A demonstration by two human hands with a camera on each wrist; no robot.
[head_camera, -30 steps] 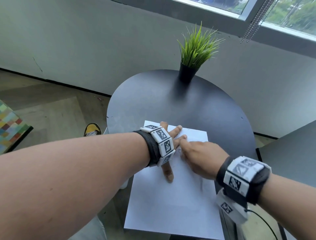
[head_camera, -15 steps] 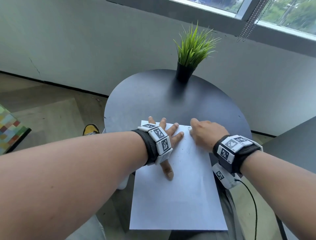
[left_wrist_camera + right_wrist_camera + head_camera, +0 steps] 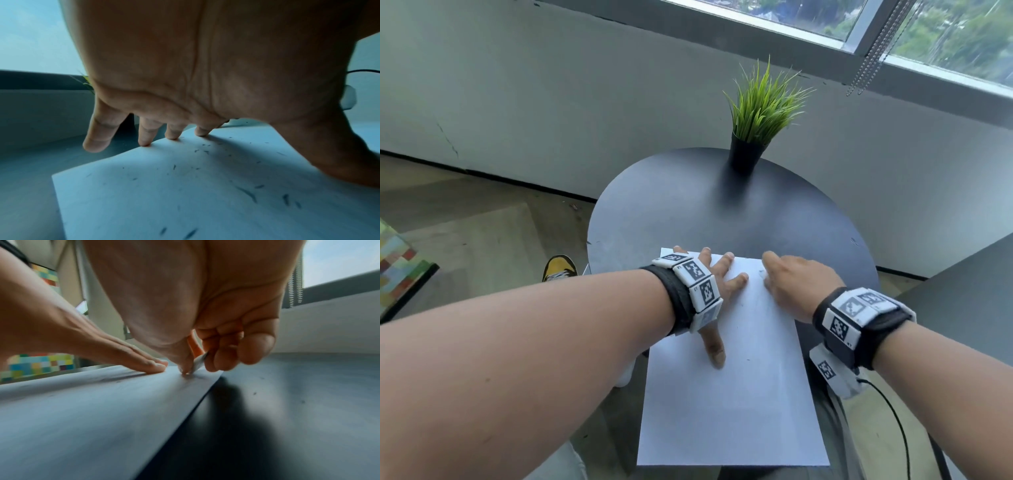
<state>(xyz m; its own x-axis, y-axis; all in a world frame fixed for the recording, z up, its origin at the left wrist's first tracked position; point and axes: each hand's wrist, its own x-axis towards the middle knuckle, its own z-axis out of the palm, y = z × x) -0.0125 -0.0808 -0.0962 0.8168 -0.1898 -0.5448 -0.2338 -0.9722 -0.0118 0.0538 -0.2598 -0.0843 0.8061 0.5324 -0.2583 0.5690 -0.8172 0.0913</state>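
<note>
A white sheet of paper [image 3: 739, 394] lies on the round black table [image 3: 688, 205], its near end hanging over the edge. My left hand [image 3: 717, 284] presses flat on the sheet's far left part, fingers spread; the left wrist view shows fingertips [image 3: 145, 142] on the far edge and dark flecks on the paper [image 3: 185, 194]. My right hand [image 3: 791, 284] is at the sheet's far right corner. In the right wrist view its thumb and curled fingers pinch a small whitish piece [image 3: 199, 362], possibly an eraser, tip down on the paper [image 3: 92, 410].
A potted grass plant [image 3: 760, 116] stands at the table's far edge. A second dark tabletop [image 3: 969, 291] is at the right. On the floor left are a yellow shoe [image 3: 560, 267] and a coloured mat [image 3: 397, 267]. A cable [image 3: 893, 411] hangs from my right wrist.
My right hand slid right, from beside the left fingers to the sheet's far right corner. The left hand stayed pressed on the paper.
</note>
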